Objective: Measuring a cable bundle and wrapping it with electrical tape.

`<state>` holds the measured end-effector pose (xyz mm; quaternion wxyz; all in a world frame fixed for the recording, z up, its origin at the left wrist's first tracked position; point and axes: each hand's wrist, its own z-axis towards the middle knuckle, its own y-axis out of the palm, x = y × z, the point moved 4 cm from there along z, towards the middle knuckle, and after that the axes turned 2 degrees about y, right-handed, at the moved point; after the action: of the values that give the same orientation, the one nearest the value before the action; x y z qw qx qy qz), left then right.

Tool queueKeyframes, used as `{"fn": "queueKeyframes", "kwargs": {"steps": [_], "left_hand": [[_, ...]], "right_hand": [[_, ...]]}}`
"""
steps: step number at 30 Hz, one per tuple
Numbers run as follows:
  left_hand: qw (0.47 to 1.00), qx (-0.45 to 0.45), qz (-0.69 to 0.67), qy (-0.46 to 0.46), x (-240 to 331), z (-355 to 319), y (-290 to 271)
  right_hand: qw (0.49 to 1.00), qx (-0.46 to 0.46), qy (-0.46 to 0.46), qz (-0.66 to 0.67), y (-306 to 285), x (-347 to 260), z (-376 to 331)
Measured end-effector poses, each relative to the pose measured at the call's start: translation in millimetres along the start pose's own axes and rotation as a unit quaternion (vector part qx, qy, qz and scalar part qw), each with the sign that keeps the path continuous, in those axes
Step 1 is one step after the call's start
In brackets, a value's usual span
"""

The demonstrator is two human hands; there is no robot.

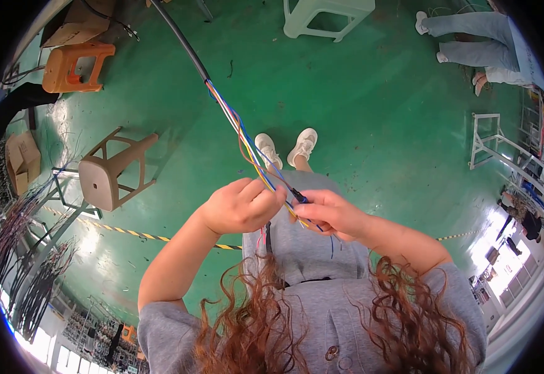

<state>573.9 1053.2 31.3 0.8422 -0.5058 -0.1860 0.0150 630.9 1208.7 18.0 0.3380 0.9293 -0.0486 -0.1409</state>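
Note:
A black-sheathed cable (184, 45) runs down from the top of the view. Out of its cut end comes a bundle of thin coloured wires (229, 113), blue, white, yellow and brown, leading to my hands in front of my lap. My left hand (244, 204) is closed, its thumb and fingers pinching the wires. Close beside it, my right hand (331, 214) pinches a small dark cylindrical piece (298, 196), perhaps a connector; its exact kind is unclear. Loose wire ends (331, 244) stick out below the right fingers. A pink strand (261, 238) dangles under the left hand.
A brown stool (100, 181) stands at left, an orange stool (72, 67) behind it, and a pale green stool (328, 17) at the far side. Dark cable bundles (32, 280) hang at lower left. People's legs (478, 42) show at upper right, above a white metal frame (485, 140).

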Motion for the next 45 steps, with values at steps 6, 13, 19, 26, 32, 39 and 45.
{"fn": "queueKeyframes", "kwargs": {"steps": [6, 13, 19, 26, 32, 39, 45], "left_hand": [[0.999, -0.036, -0.014, -0.036, 0.8, -2.6, 6.2], [0.931, 0.054, -0.155, -0.326, 11.4, -18.5, 16.4], [0.662, 0.147, -0.494, -0.544, 20.7, -43.1, 37.2], [0.452, 0.241, -0.603, -0.612, 28.5, -37.8, 55.4], [0.418, 0.138, -0.656, -0.613, 22.1, -39.3, 61.3], [0.453, 0.114, -0.621, -0.629, 23.9, -41.7, 65.6], [0.432, 0.138, -0.633, -0.628, 27.6, -42.4, 64.6]], "right_hand": [[0.988, 0.042, -0.054, -0.136, -1.8, 3.3, 9.4], [0.994, 0.078, -0.048, -0.067, -10.9, 16.8, 20.2], [0.991, 0.111, -0.05, -0.057, -14.2, 22.0, 28.6], [0.995, 0.088, -0.025, -0.028, -16.3, 21.6, 30.7], [0.994, 0.097, -0.003, -0.043, -16.6, 25.2, 30.5], [0.984, 0.123, -0.015, -0.126, -18.7, 23.2, 29.9], [0.986, 0.116, -0.022, -0.117, -18.7, 22.7, 27.9]]}}
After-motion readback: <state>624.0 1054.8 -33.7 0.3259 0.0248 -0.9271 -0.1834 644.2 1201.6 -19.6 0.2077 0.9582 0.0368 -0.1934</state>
